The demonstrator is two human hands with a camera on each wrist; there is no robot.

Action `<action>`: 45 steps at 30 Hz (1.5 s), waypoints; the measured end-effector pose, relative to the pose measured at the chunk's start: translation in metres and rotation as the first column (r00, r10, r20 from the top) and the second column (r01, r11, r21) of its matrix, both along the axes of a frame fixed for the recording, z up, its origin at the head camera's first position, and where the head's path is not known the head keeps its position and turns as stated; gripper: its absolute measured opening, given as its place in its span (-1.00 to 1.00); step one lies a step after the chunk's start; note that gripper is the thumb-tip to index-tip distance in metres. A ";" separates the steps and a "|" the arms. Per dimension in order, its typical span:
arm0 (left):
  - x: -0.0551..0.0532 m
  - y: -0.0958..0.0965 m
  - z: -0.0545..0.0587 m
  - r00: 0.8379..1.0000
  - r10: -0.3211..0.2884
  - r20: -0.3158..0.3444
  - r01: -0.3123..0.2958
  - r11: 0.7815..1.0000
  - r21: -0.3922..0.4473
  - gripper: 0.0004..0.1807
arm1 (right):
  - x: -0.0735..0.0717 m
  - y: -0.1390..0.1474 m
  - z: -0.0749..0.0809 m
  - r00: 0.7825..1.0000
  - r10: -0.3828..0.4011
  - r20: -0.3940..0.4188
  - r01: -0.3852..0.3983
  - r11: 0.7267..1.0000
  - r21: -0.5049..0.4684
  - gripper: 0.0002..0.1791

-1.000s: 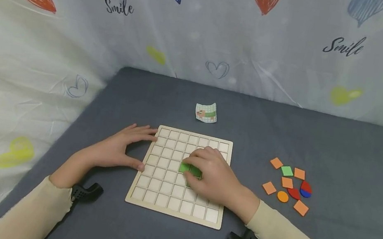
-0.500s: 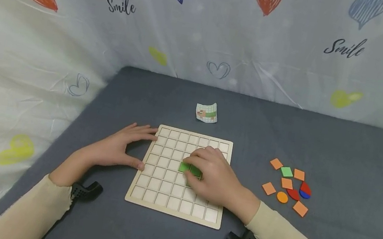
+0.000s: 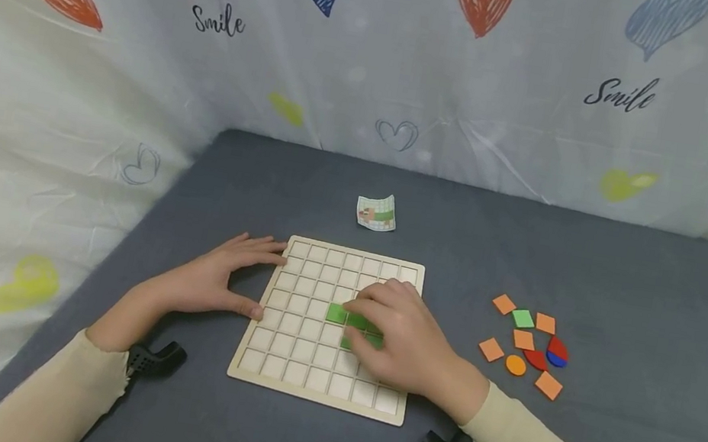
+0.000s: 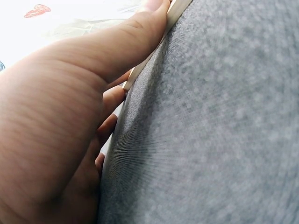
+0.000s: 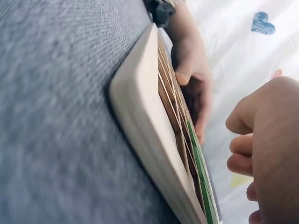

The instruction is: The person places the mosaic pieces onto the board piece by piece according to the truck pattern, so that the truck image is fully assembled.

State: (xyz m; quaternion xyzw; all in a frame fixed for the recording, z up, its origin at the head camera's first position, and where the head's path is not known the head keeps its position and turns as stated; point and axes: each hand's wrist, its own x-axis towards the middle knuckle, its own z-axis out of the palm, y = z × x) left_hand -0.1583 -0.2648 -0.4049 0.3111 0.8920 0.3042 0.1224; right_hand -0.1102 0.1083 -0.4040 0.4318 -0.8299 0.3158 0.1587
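Note:
A pale wooden grid board lies flat on the dark cloth. Green square tiles sit in cells near its middle, some partly hidden under my right hand. That hand hovers over the board with bent fingers, thumb and index apart, and nothing shows between them. In the right wrist view, a gap separates the right hand from the green tiles. My left hand rests at the board's left side, its thumb and fingertips touching the edge; the left wrist view shows this board edge too.
Right of the board lie several loose pieces: orange squares, a green square, an orange disc, and red and blue rounded pieces. A small printed picture card lies beyond the board. A patterned curtain hangs behind.
My right hand has lifted off the green tiles and shifted slightly right, uncovering more of them. The left hand stays at the board's edge. The head view has shifted a little.

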 end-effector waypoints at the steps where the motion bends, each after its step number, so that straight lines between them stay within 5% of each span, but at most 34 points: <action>1: 0.000 0.000 -0.001 1.000 -0.001 0.001 0.001 1.000 0.000 0.04 | 0.000 0.001 0.001 1.000 -0.002 -0.005 0.002 1.000 -0.003 -0.79; 23: 0.000 -0.001 0.000 0.999 0.030 0.032 -0.030 1.000 -0.010 0.06 | 0.005 0.048 0.010 0.994 -0.104 -0.020 0.104 0.995 -0.013 -0.77; 45: -0.001 -0.001 -0.002 1.000 0.011 0.006 -0.011 1.000 -0.018 0.05 | 0.004 0.115 0.009 0.962 -0.264 -0.073 0.261 0.964 -0.053 -0.76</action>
